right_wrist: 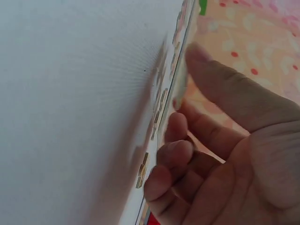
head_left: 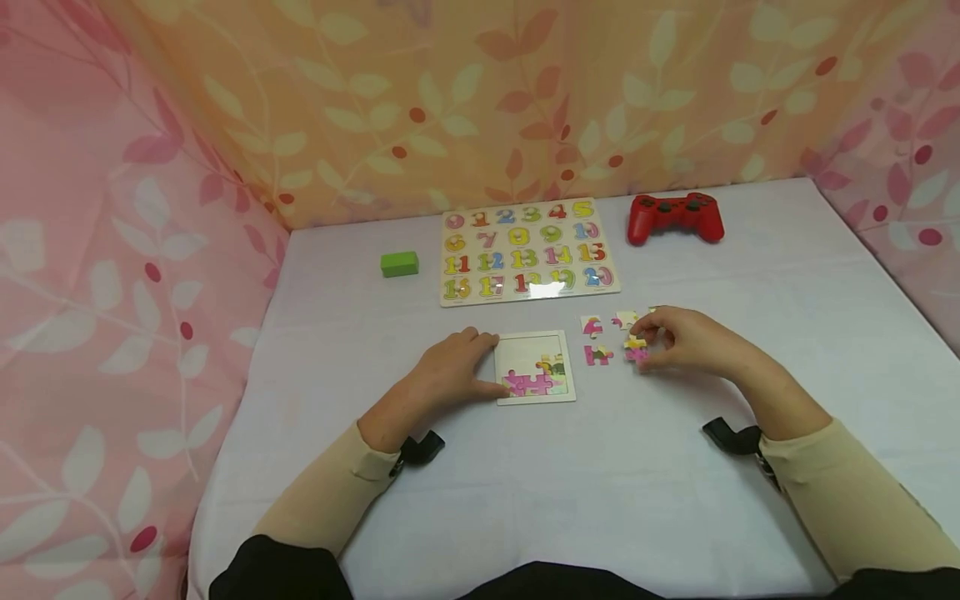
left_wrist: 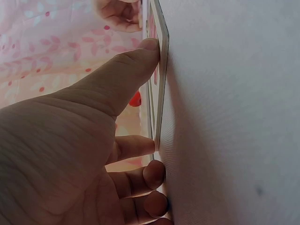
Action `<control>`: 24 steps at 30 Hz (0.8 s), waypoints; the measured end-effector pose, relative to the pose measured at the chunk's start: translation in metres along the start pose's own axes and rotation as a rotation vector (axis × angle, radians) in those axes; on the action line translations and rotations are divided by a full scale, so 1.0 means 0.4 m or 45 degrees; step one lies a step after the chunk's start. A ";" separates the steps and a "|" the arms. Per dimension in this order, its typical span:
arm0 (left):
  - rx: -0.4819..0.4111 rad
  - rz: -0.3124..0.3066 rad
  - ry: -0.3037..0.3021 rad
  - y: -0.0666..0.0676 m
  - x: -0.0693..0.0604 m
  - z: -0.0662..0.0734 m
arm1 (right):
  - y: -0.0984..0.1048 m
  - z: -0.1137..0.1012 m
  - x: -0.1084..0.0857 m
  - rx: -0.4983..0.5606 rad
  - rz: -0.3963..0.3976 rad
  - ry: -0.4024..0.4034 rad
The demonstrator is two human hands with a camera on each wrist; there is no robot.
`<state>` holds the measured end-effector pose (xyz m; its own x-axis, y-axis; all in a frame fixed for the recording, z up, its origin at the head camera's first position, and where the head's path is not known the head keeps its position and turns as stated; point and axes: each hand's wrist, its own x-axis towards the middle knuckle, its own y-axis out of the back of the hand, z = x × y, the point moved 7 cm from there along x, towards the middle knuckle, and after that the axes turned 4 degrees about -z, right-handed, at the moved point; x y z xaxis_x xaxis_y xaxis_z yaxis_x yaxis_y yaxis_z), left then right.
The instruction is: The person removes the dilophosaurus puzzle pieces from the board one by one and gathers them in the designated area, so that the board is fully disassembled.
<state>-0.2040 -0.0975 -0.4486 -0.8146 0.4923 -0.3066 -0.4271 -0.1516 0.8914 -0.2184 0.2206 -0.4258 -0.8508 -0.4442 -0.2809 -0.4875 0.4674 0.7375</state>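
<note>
A small square puzzle tray (head_left: pixel 535 400) lies on the table with pink and yellow pieces (head_left: pixel 529 384) fitted along its bottom and right. At its left side is my left hand (head_left: pixel 450 371), thumb resting on the frame near the lower corner and index finger touching the upper corner; the left wrist view shows the thumb (left_wrist: pixel 136 61) on the frame. My right hand (head_left: pixel 693 346) pinches a yellow-and-pink puzzle piece (head_left: pixel 636 342) between thumb and index finger, right of the tray. In the right wrist view the piece (right_wrist: pixel 180 89) is blurred between the fingertips.
Several loose pieces (head_left: pixel 592 326) lie between the tray and my right hand. Behind stands a flat number board (head_left: pixel 530 298), with a green block (head_left: pixel 400 264) to its left and a red game controller (head_left: pixel 676 218) to its right. Patterned curtains (head_left: pixel 450 100) border the table.
</note>
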 end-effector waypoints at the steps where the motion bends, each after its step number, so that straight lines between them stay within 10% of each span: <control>1: 0.002 0.000 -0.003 0.000 0.001 0.001 | -0.003 0.004 0.001 -0.008 -0.007 -0.005; 13: 0.009 0.006 -0.015 0.007 0.000 0.005 | -0.011 0.007 0.002 -0.037 0.004 -0.011; 24: 0.011 0.001 -0.014 0.003 -0.001 0.006 | 0.096 -0.098 -0.058 -0.060 0.181 0.076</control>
<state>-0.2032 -0.0958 -0.4466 -0.8106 0.5015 -0.3023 -0.4232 -0.1448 0.8944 -0.2097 0.2189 -0.3668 -0.8967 -0.4212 -0.1357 -0.3520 0.4930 0.7956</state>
